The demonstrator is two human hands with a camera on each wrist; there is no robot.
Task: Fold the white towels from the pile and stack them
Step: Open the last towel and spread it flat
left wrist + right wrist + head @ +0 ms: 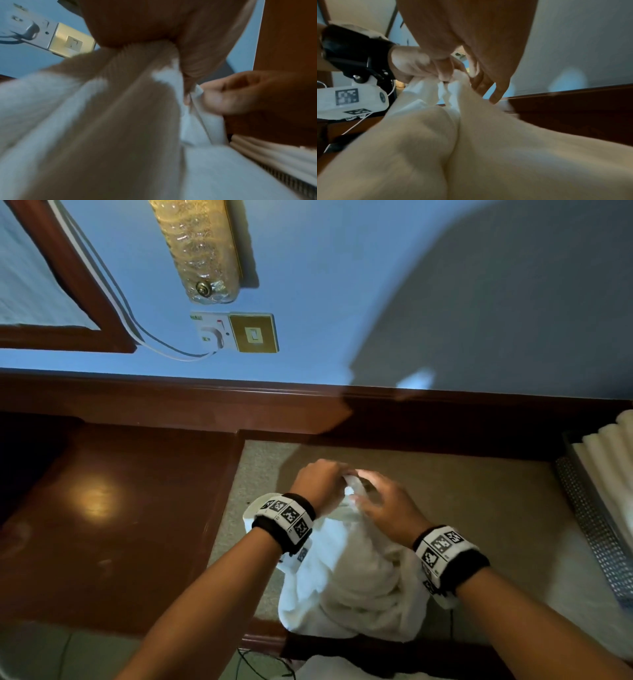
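Note:
A white towel [356,577] hangs bunched and crumpled above a beige surface [479,491], its lower part draping toward the near edge. My left hand [329,474] grips a gathered top part of it in its curled fingers; the left wrist view shows the cloth [120,108] squeezed under the palm. Right beside it, my right hand [363,491] pinches the towel's edge [452,86] between thumb and fingers [443,70]. The two hands nearly touch. The towel's far side is hidden behind the hands.
Pale folded towels [606,453] stand in a metal mesh basket [589,525] at the right edge. A glossy dark wooden table [120,525] lies to the left. Behind runs a wooden ledge [205,405] under a blue wall with a socket [236,332] and lamp [202,251].

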